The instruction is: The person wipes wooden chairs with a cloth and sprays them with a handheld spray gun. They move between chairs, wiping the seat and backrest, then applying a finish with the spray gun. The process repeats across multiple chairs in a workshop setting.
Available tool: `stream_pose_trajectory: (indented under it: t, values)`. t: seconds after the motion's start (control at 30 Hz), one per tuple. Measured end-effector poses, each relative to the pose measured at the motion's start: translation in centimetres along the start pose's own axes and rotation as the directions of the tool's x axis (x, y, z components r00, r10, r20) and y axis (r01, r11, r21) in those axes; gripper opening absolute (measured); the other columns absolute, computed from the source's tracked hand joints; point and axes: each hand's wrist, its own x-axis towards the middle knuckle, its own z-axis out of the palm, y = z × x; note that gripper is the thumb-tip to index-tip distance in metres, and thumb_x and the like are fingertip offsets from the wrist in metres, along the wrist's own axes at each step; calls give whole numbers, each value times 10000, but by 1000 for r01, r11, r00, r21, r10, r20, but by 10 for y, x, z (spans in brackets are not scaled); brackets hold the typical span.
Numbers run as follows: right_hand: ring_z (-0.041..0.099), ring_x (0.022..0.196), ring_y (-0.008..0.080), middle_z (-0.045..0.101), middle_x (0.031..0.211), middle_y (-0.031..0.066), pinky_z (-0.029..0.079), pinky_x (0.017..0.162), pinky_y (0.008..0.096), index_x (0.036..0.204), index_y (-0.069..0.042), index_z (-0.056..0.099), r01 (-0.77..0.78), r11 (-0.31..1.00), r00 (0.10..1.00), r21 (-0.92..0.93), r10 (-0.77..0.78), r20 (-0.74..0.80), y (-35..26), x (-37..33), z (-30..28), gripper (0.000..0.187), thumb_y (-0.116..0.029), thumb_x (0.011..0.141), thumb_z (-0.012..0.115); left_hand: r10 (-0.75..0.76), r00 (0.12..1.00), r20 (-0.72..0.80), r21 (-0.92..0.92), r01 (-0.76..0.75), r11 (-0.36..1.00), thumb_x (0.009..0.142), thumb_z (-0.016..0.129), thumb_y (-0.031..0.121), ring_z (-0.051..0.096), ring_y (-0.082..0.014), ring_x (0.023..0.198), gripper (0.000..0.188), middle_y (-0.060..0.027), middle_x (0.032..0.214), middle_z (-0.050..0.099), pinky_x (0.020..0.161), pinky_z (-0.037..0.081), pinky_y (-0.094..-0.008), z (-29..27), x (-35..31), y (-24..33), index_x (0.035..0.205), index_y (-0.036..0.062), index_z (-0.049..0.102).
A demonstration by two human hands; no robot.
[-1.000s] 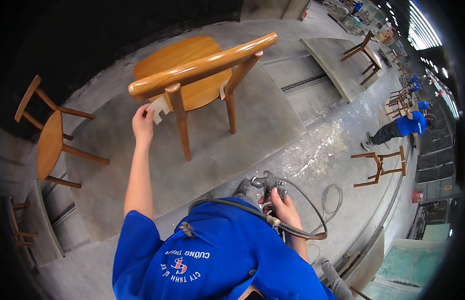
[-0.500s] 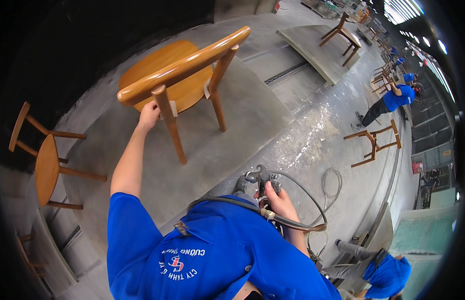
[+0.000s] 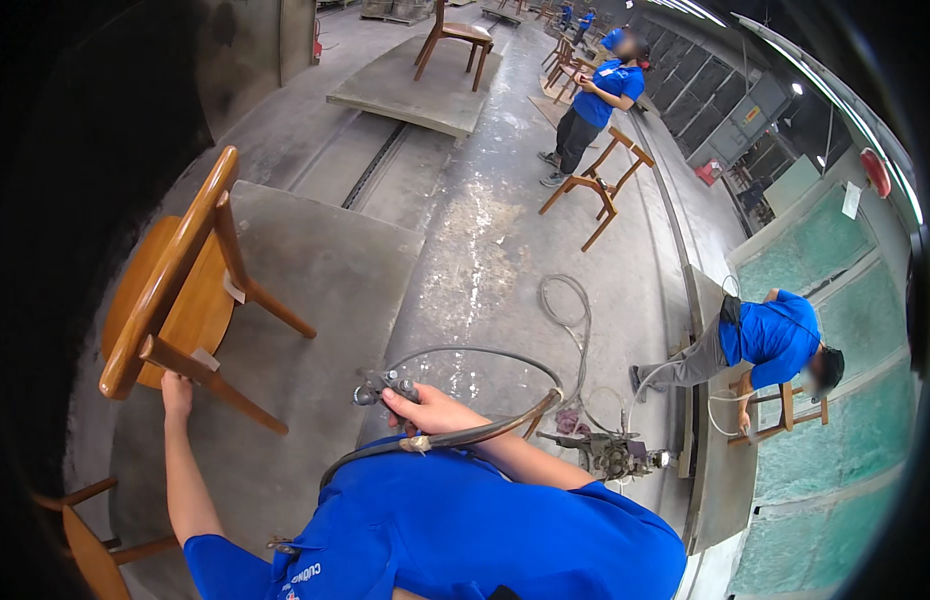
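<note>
The left hand reaches up and out to the chair, its fingers closed on the end of one back leg just below the seat. The chair lies tipped on its side on a grey platform, backrest toward the person and seat facing away to the left, so the grip on the leg looks like a way to turn or steady it and show its underside and legs. A pale tag hangs from one leg.

The right hand is held close to the chest, fingers wrapped around a metal spray gun whose nozzle points left toward the chair. A dark hose runs from the gun across the person's front and loops over the floor to a small pump at the right; keeping the gun near the body probably leaves the hose slack and out of the chair's way.

At the lower left edge part of another chair shows, well apart from the hands. Farther off, a person in blue bends over a stool near a green wall, and another stands beside an upturned chair frame. One more chair stands on a distant platform.
</note>
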Motion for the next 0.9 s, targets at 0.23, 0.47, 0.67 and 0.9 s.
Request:
stream_pose_trajectory:
  t: [0.23, 0.47, 0.67, 0.9]
  values:
    - [569, 678, 107, 612, 863, 35, 480, 575, 280, 1106, -50, 598, 37, 999, 996, 17, -35, -80, 8, -6, 0, 550, -583, 989, 525, -473, 653, -592, -608, 25, 794, 1000, 500, 162, 635, -259, 1044, 355, -157, 1170, 637, 888, 509, -378, -62, -62, 38, 1301, -24, 537]
    - [564, 742, 136, 588, 806, 30, 492, 696, 313, 1087, -23, 598, 133, 980, 979, -151, -154, -133, 25, -16, 18, 555, -565, 999, 515, 199, 143, -970, 109, -475, 873, 1030, 543, 134, 631, -234, 1101, 298, -185, 1242, 634, 985, 499, -347, -166, -100, 247, 1231, -84, 565]
    - [572, 730, 129, 605, 792, 51, 489, 661, 298, 1035, -33, 605, -6, 987, 990, -158, -16, -138, 37, -42, 34, 520, -545, 1003, 517, 386, 797, -466, 679, 42, 733, 1017, 516, 330, 690, -304, 869, 333, -101, 922, 734, 827, 512, -420, -130, -65, 331, 1056, 71, 720]
    - [563, 684, 113, 605, 819, 47, 479, 595, 284, 1024, -39, 601, -50, 995, 988, -87, 36, -150, 66, -65, 33, 552, -585, 989, 521, 398, 750, -529, 588, -15, 809, 1027, 489, 333, 683, -309, 883, 348, -107, 948, 729, 767, 496, -443, -122, -66, 319, 979, 69, 712]
